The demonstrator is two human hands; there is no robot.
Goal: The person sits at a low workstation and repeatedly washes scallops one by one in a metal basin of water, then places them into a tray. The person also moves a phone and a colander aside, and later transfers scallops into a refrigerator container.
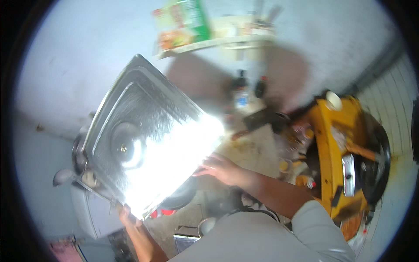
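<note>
A rectangular stainless-steel panel or shallow basin (154, 95) with a raised rim is held up before me, tilted. A round recess (126, 142) with a small brass-coloured centre shows on its face, and strong glare whites out much of its lower right. My left hand (129, 218) grips its bottom corner, the thumb in front. My right hand (222, 170) holds the lower right edge, fingers partly hidden behind it. Near my left hand runs the handle of a metal ladle (63, 177); whether that hand touches it, I cannot tell.
A wall shelf (216, 42) with food packets (180, 26) hangs ahead. Beneath stand blurred bottles (241, 95) and a cleaver (258, 119) on a worktop (262, 147). To the right are a yellow stand (324, 154) and a black wok (381, 177); a white cabinet (86, 209) stands left.
</note>
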